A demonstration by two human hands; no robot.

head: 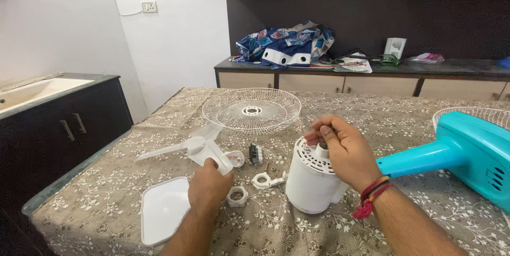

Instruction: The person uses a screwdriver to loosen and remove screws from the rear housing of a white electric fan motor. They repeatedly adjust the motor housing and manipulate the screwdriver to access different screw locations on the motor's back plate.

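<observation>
My right hand rests on top of a white fan motor housing that stands upright on the table, fingertips pinched on the small shaft cap at its top. My left hand lies on the table with fingers curled, touching the hub end of a clear fan blade. Beside it sit a white ring nut, a white clip piece and a small dark part. A white wire fan guard lies flat farther back.
A turquoise fan base lies at the right over another wire guard. A white square plate sits near the front edge. The table has a floral cloth. A dark sink cabinet stands left; a cluttered sideboard is behind.
</observation>
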